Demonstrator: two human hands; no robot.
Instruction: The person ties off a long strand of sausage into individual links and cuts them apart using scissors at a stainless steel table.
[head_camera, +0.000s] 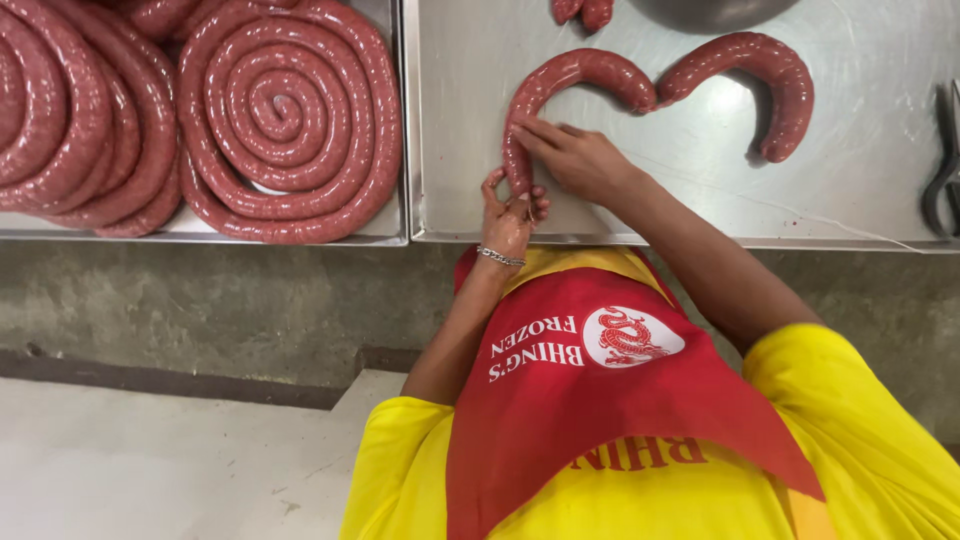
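At the near edge of the steel tray (850, 190), close above a yellow shirt and a red apron, both hands on one curved sausage (565, 72). Left hand (508, 218), with a silver chain bracelet (500, 258) at the wrist, closed around the lower end of that link, fingers curled about the casing and the end itself hidden inside the grip. Right hand (578, 158) just above and touching the left, fingers stretched out and laid across the same link a little higher up, tips pressed on the casing; thumb hidden, so cannot tell whether pinching or only pressing. From the hands, rising straight up, then arching to the right and ending against the tip of a second curved sausage (760, 55), the two meeting at a point near the middle of the tray. Further back, at the top edge, two short sausage ends (585, 10) and the rim of a metal bowl (710, 10). At the far right edge, a dark-handled metal tool (945, 165), only partly in view. To the left, on a separate tray (395, 225), a large sausage coil (290, 110) wound in a flat spiral, with another coil (70, 110) beside it, touching.
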